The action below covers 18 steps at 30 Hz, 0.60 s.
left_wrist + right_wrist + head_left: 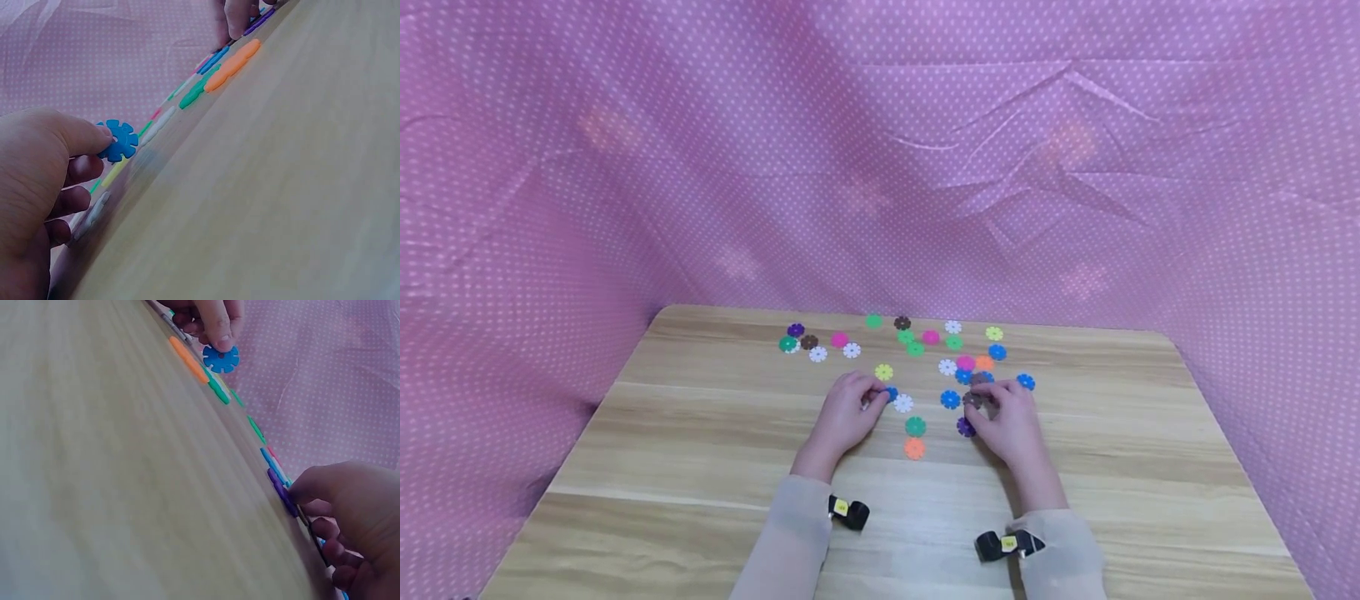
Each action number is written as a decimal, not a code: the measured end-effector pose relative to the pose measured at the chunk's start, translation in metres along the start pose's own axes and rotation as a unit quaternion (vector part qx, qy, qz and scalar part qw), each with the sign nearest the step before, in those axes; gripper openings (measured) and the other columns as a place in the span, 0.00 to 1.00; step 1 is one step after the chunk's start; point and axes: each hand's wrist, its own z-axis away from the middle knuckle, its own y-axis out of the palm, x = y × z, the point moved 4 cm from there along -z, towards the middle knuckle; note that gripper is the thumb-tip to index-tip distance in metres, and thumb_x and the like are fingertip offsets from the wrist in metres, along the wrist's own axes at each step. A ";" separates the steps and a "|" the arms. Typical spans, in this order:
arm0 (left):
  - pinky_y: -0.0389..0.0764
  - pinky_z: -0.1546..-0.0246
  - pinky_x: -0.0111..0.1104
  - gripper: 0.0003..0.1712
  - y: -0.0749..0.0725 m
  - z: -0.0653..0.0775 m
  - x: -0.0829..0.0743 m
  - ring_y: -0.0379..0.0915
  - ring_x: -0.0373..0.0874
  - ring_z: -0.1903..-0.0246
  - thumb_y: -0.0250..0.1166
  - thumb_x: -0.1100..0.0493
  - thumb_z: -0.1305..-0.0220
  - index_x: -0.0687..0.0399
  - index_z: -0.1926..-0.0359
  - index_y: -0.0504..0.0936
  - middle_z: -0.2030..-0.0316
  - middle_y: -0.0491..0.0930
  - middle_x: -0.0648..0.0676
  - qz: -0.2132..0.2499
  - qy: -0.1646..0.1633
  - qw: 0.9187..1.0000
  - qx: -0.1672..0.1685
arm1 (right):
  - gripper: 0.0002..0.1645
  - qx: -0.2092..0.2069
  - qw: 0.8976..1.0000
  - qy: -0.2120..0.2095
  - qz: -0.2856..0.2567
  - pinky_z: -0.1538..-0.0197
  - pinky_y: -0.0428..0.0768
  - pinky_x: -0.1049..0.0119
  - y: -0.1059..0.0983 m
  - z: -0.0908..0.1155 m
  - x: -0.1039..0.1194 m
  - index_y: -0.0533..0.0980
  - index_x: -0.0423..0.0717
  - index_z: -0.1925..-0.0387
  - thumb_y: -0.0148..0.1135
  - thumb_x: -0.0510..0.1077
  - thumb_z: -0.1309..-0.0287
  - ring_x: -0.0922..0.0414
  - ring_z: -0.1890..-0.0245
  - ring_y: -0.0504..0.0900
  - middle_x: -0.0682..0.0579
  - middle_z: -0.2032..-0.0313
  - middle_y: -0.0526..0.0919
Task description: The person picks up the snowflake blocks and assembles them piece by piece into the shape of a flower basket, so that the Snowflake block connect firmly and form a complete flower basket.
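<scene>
Between thumb and index finger, my left hand (847,410) pinches a blue notched flower disc (120,142), held up off the tabletop in the left wrist view. A white disc (904,403) is just right of it, and a yellow one (883,372) lies beyond. My right hand (1011,421) is low at the tabletop, thumb and index finger beside a brown disc (972,401); whether they grip it is hidden. Near that thumb lies a purple disc (282,492), partly covered in the head view. A blue disc (951,400) is to the left of the right hand.
Several coloured discs lie scattered along the far part of the wooden table (700,467). A green disc (915,427) and an orange disc (914,449) lie between the hands. Pink dotted cloth (880,167) hangs behind the table and at both sides.
</scene>
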 end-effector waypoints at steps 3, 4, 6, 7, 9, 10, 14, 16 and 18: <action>0.84 0.50 0.39 0.07 -0.001 0.001 0.000 0.76 0.42 0.56 0.70 0.54 0.22 0.51 0.51 0.90 0.57 0.84 0.47 0.002 -0.002 1.000 0.002 | 0.23 0.011 1.000 0.007 0.007 0.35 0.78 0.37 0.001 -0.001 -0.001 0.83 0.39 0.45 0.77 0.47 0.36 0.38 0.39 0.74 0.36 0.41 0.79; 0.83 0.50 0.39 0.08 -0.001 0.001 0.000 0.76 0.42 0.56 0.70 0.54 0.22 0.51 0.51 0.90 0.57 0.84 0.46 0.003 -0.002 1.000 0.002 | 0.23 0.013 1.000 0.012 0.005 0.35 0.78 0.38 0.000 -0.001 -0.001 0.82 0.39 0.46 0.77 0.47 0.36 0.38 0.40 0.75 0.37 0.42 0.79; 0.83 0.51 0.38 0.08 -0.001 0.001 0.000 0.76 0.41 0.56 0.69 0.54 0.22 0.51 0.51 0.90 0.57 0.83 0.46 0.009 -0.003 1.000 0.002 | 0.21 0.014 1.000 0.013 -0.007 0.39 0.80 0.42 0.000 -0.002 -0.002 0.81 0.39 0.48 0.77 0.45 0.35 0.40 0.45 0.78 0.38 0.46 0.82; 0.83 0.52 0.38 0.08 -0.001 0.001 0.000 0.75 0.41 0.57 0.70 0.54 0.22 0.50 0.51 0.90 0.57 0.83 0.45 0.015 -0.004 1.000 0.000 | 0.19 0.010 1.000 0.014 -0.022 0.41 0.82 0.45 -0.001 -0.002 -0.002 0.81 0.39 0.49 0.77 0.44 0.35 0.42 0.48 0.80 0.39 0.49 0.84; 0.83 0.54 0.37 0.07 -0.002 0.001 0.000 0.75 0.41 0.59 0.70 0.54 0.22 0.50 0.51 0.90 0.59 0.82 0.45 0.038 -0.006 0.999 -0.006 | 0.17 -0.002 0.997 0.019 -0.072 0.46 0.85 0.54 -0.002 -0.003 -0.002 0.80 0.39 0.50 0.77 0.41 0.34 0.47 0.54 0.82 0.41 0.54 0.86; 0.83 0.56 0.36 0.07 -0.003 0.001 0.000 0.75 0.41 0.60 0.70 0.54 0.22 0.49 0.51 0.90 0.60 0.82 0.45 0.053 -0.006 0.999 -0.010 | 0.16 -0.008 0.994 0.025 -0.106 0.50 0.85 0.59 -0.002 -0.003 -0.001 0.80 0.39 0.50 0.76 0.40 0.34 0.49 0.57 0.83 0.42 0.56 0.87; 0.82 0.61 0.33 0.06 -0.005 0.000 -0.001 0.75 0.42 0.63 0.71 0.55 0.23 0.49 0.52 0.90 0.62 0.81 0.46 0.125 -0.004 0.992 -0.033 | 0.19 -0.026 0.956 0.074 -0.282 0.57 0.88 0.70 -0.001 -0.003 0.001 0.83 0.36 0.43 0.75 0.37 0.32 0.57 0.58 0.88 0.47 0.56 0.90; 0.82 0.60 0.31 0.06 -0.007 0.000 -0.003 0.76 0.42 0.62 0.71 0.55 0.23 0.49 0.52 0.90 0.60 0.82 0.46 0.156 -0.004 0.987 -0.046 | 0.20 -0.024 0.922 0.104 -0.373 0.55 0.90 0.68 0.002 -0.003 0.004 0.83 0.35 0.41 0.74 0.36 0.31 0.58 0.59 0.90 0.49 0.57 0.92; 0.84 0.56 0.30 0.07 -0.007 0.000 -0.005 0.79 0.41 0.59 0.71 0.55 0.24 0.49 0.51 0.90 0.57 0.84 0.46 0.187 -0.007 0.981 -0.058 | 0.19 -0.022 0.887 0.125 -0.445 0.52 0.91 0.64 0.006 -0.002 0.008 0.83 0.34 0.42 0.73 0.33 0.31 0.58 0.60 0.91 0.50 0.57 0.93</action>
